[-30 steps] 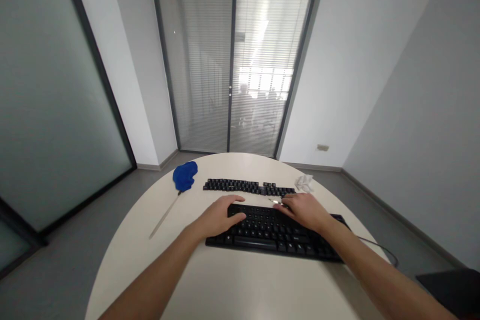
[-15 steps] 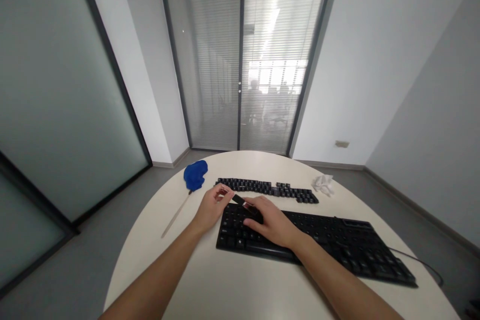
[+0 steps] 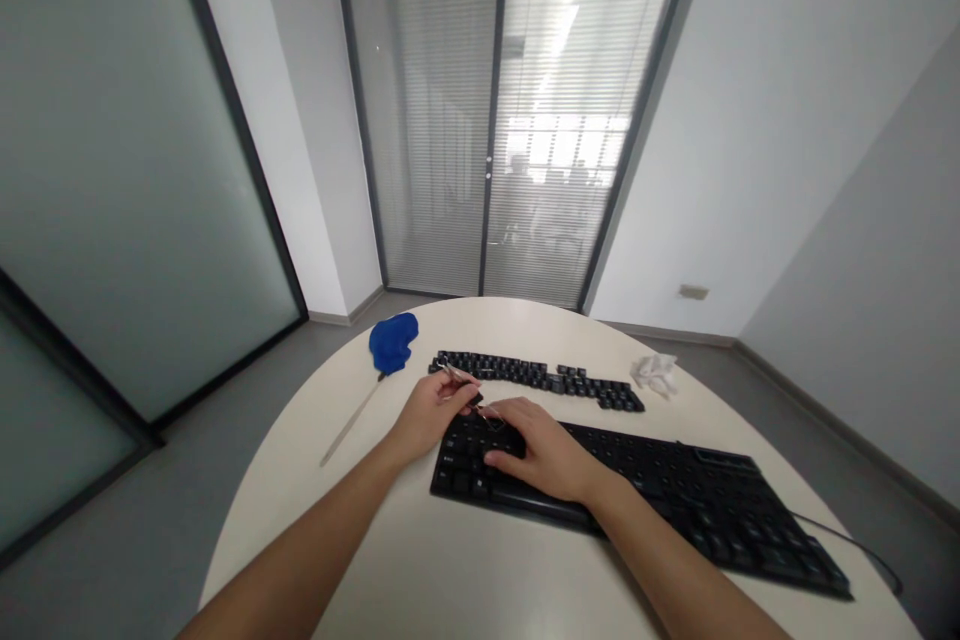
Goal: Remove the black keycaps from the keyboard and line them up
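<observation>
My left hand (image 3: 429, 418) is closed in a pinch on a slim keycap puller with a dark middle (image 3: 477, 399) and thin metal ends. One metal end sticks out above the fingers, and the wire loop at the other points down over the upper left of the black keyboard (image 3: 637, 460). My right hand (image 3: 544, 445) lies across the keyboard's left part, thumb and fingers apart, fingertips beside the wire loop. Whether they touch it I cannot tell. Behind both hands, loose black keycaps (image 3: 525, 373) lie in rows. Many keyboard positions seem to lack caps.
A blue cloth-like piece on a thin pale stick (image 3: 352, 423) lies at the left of the round white table (image 3: 450, 560). Crumpled white tissue (image 3: 655, 374) sits at the back right. The keyboard's cable (image 3: 851, 535) runs off the right edge.
My left hand has shifted slightly, and its thumb covers more of the puller's dark middle. The wire loop now shows lower, over the keyboard. The right hand stays about where it was.
</observation>
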`<act>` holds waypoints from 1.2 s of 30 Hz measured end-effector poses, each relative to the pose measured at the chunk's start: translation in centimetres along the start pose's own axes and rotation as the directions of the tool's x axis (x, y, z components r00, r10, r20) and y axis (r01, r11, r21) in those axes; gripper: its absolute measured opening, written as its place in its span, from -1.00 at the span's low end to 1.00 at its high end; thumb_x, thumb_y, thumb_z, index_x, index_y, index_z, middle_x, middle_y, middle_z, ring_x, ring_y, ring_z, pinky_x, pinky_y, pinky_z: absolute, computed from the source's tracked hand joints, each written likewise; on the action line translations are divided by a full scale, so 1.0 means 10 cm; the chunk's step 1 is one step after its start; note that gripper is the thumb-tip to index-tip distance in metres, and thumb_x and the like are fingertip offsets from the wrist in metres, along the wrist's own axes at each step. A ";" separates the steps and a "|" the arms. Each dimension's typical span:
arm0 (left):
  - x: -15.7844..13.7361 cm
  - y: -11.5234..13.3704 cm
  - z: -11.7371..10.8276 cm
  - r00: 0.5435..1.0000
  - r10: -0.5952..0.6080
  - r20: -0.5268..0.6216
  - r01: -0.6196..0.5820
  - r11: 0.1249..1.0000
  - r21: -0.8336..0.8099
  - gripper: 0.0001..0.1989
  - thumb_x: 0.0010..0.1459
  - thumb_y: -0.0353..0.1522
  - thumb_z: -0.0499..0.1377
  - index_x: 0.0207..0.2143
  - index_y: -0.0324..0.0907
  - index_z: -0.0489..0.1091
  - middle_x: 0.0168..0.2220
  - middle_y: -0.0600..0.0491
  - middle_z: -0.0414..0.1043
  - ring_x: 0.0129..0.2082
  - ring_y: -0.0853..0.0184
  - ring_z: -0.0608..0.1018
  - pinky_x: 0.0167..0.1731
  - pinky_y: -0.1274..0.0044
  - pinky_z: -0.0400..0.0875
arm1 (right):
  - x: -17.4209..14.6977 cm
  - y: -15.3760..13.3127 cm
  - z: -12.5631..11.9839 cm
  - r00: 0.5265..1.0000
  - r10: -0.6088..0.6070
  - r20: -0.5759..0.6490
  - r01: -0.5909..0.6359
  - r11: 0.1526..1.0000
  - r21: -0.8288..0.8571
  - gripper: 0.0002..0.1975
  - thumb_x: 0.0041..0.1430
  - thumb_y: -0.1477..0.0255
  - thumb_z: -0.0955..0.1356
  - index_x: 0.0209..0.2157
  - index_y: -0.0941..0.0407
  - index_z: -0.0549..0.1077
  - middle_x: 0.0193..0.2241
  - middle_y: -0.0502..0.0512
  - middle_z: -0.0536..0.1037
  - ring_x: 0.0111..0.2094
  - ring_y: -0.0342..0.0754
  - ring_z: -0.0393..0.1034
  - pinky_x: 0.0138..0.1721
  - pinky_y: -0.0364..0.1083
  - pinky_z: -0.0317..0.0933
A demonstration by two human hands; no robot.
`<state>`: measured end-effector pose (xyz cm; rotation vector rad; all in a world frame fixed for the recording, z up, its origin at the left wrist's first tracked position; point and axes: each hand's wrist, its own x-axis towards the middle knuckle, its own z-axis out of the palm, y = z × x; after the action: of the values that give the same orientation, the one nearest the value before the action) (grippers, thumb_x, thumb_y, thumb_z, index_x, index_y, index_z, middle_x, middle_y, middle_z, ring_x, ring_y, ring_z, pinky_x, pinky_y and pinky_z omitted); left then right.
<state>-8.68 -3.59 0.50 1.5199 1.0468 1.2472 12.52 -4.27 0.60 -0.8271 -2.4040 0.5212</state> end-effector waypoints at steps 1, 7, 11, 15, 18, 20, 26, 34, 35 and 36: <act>0.01 0.00 -0.05 1.000 0.002 0.013 -0.003 1.000 0.015 -0.68 0.13 -0.15 0.24 -0.26 -0.24 0.45 -0.33 0.01 0.49 -0.38 0.32 0.55 -0.31 0.49 0.50 | 0.00 0.01 0.00 1.000 -0.013 0.016 0.013 1.000 -0.012 -0.47 0.13 0.21 0.45 0.10 0.08 0.39 0.07 0.19 0.47 0.08 0.10 0.31 0.14 0.08 0.16; 0.01 -0.01 -0.30 0.988 -0.001 0.156 -0.021 0.990 0.140 -0.71 0.19 -0.15 0.18 -0.28 -0.22 0.39 -0.36 0.05 0.43 -0.33 0.32 0.54 -0.28 0.49 0.51 | -0.03 0.11 -0.01 0.995 0.049 0.084 -0.047 0.998 -0.031 -0.46 0.10 0.10 0.44 0.05 0.09 0.47 0.15 0.25 0.40 0.16 0.16 0.25 0.21 0.14 0.11; -0.02 0.04 -0.35 0.979 -0.004 0.204 -0.064 0.944 0.323 -0.75 0.21 -0.20 0.16 -0.28 -0.23 0.41 -0.39 0.04 0.44 -0.40 0.32 0.54 -0.38 0.53 0.46 | -0.06 0.12 -0.04 0.992 0.089 0.090 -0.089 0.996 -0.003 -0.51 0.12 0.12 0.43 0.03 0.08 0.49 0.14 0.24 0.40 0.16 0.16 0.26 0.20 0.14 0.13; -0.03 0.11 -0.35 0.969 0.045 0.244 -0.137 0.917 0.375 -0.78 0.20 -0.23 0.17 -0.30 -0.22 0.45 -0.36 0.02 0.50 -0.41 0.33 0.55 -0.41 0.55 0.42 | -0.07 0.12 -0.04 0.992 0.106 0.066 -0.106 0.994 -0.001 -0.57 0.15 0.16 0.43 -0.01 0.08 0.52 0.12 0.22 0.42 0.14 0.14 0.29 0.20 0.13 0.15; -0.04 0.14 -0.35 0.968 0.047 0.245 -0.148 0.899 0.411 -0.79 0.20 -0.25 0.18 -0.29 -0.23 0.46 -0.40 0.03 0.52 -0.45 0.34 0.54 -0.43 0.56 0.39 | -0.06 0.13 -0.01 0.993 0.105 0.046 -0.105 0.994 -0.013 -0.58 0.14 0.16 0.43 -0.03 0.09 0.52 0.11 0.23 0.43 0.12 0.14 0.31 0.19 0.13 0.16; -0.04 0.13 -0.35 0.971 0.053 0.232 -0.156 0.878 0.452 -0.79 0.19 -0.25 0.19 -0.29 -0.23 0.47 -0.44 0.03 0.52 -0.49 0.36 0.52 -0.45 0.57 0.36 | -0.06 0.13 0.00 0.994 0.101 0.039 -0.100 0.995 -0.026 -0.59 0.14 0.18 0.43 -0.04 0.10 0.52 0.11 0.23 0.44 0.12 0.13 0.31 0.18 0.12 0.16; -0.05 0.13 -0.35 0.965 0.097 0.244 -0.218 0.814 0.539 -0.80 0.18 -0.26 0.21 -0.32 -0.23 0.50 -0.47 0.04 0.50 -0.50 0.38 0.47 -0.47 0.59 0.30 | -0.05 0.12 0.00 0.996 0.084 0.039 -0.082 0.995 -0.047 -0.61 0.16 0.21 0.42 -0.04 0.12 0.51 0.11 0.24 0.43 0.12 0.12 0.32 0.18 0.12 0.17; -0.06 0.18 -0.34 0.954 0.063 0.294 -0.208 0.844 0.494 -0.80 0.16 -0.24 0.24 -0.34 -0.21 0.51 -0.39 0.03 0.54 -0.42 0.34 0.51 -0.40 0.56 0.35 | -0.05 0.14 0.01 0.995 0.087 0.044 -0.085 0.995 -0.046 -0.61 0.17 0.19 0.41 -0.04 0.11 0.51 0.11 0.24 0.42 0.12 0.13 0.32 0.18 0.12 0.16; -0.06 0.16 -0.34 0.954 0.055 0.295 -0.198 0.855 0.480 -0.81 0.15 -0.25 0.24 -0.34 -0.22 0.51 -0.39 0.03 0.54 -0.41 0.34 0.52 -0.40 0.56 0.35 | -0.05 0.14 0.01 0.995 0.087 0.047 -0.085 0.995 -0.045 -0.61 0.17 0.19 0.41 -0.04 0.11 0.51 0.11 0.24 0.42 0.12 0.13 0.32 0.18 0.12 0.16; -0.05 0.14 -0.34 0.954 0.048 0.295 -0.187 0.866 0.463 -0.81 0.15 -0.26 0.25 -0.33 -0.22 0.50 -0.39 0.03 0.55 -0.40 0.34 0.52 -0.39 0.56 0.36 | -0.05 0.14 0.01 0.995 0.086 0.049 -0.084 0.996 -0.042 -0.61 0.17 0.19 0.41 -0.04 0.11 0.51 0.11 0.24 0.42 0.12 0.13 0.32 0.18 0.13 0.16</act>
<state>-12.02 -4.03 2.07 2.1062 1.1461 0.8433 13.41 -3.53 -0.38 -0.9481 -2.4407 0.5340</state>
